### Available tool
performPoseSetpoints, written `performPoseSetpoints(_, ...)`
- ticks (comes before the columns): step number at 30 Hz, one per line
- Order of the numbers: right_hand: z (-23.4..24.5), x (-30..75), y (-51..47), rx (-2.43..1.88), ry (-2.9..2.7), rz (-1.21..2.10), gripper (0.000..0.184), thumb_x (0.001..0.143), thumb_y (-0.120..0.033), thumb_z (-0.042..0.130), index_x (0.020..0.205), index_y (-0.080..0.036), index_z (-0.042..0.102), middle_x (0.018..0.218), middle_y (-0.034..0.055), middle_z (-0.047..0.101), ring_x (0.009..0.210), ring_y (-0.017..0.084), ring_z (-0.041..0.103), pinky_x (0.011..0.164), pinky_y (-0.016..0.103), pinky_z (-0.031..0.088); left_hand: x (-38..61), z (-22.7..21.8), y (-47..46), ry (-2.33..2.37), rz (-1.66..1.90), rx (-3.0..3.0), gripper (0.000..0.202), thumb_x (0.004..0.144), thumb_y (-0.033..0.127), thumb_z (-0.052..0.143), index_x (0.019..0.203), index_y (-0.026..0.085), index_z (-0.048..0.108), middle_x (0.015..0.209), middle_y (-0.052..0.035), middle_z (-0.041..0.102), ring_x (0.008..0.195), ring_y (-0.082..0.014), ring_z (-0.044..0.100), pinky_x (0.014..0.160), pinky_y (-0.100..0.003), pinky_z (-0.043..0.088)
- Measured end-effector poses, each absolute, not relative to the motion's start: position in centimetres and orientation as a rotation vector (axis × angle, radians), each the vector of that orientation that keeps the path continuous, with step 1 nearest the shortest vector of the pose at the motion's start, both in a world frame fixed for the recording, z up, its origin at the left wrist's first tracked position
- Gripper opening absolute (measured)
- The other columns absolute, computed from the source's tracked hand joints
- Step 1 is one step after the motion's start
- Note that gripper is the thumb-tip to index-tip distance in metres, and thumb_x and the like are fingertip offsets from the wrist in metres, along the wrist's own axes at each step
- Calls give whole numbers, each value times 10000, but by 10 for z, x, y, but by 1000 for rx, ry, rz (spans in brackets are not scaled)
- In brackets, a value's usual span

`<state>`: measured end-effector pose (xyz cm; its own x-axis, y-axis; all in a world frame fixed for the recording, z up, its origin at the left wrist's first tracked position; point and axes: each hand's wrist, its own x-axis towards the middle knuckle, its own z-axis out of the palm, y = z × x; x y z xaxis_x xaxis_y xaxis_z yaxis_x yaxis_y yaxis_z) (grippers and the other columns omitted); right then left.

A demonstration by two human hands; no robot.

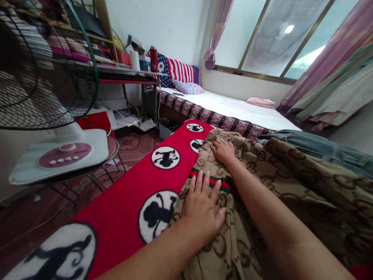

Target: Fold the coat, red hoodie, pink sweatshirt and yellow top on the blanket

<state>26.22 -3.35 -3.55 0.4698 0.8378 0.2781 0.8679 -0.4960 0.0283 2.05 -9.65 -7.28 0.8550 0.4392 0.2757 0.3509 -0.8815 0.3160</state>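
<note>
A rumpled tan fleece blanket (303, 194) with a looping brown print lies bunched beside a long red fleece panel (122, 210) with monkey roundels, which runs away from the person toward the bed (227, 107). Both hands lie open, palms down: the left hand (201, 208) nearer, by the red edge, the right hand (223, 151) farther along the tan.

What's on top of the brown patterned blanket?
Just the left hand and right hand rest on the brown patterned blanket. What lies beneath it is covered and cannot be seen.
</note>
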Motion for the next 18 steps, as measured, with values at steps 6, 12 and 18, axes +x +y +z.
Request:
performPoseSetpoints(6,-48,286,-24,-2761,-1364,65,537,993,-418,262,1472,-199,369,1606,98,215,1468,298,189,1111,622,213,22,-77,-93,582,598,2786,678,874,623,452,1485,342,363,1587,-77,274,1467,-340,195,1183,-553,161)
performPoseSetpoints(12,-40,249,-70,-2695,-1503,211,547,963,-522,391,1461,-295,403,1597,43,260,1482,290,153,1153,527,202,24,-80,-90,575,581,2821,662,876,616,439,1473,335,388,1581,-64,292,1465,-337,188,1183,-526,119)
performPoseSetpoints(18,-31,182,-167,-2069,-1504,190,392,934,-393,481,1229,-184,633,1305,104,620,1227,238,554,1063,387,399,23,-77,-90,572,495,2877,675,888,598,418,1487,287,376,1585,-76,282,1465,-341,174,1185,-510,75)
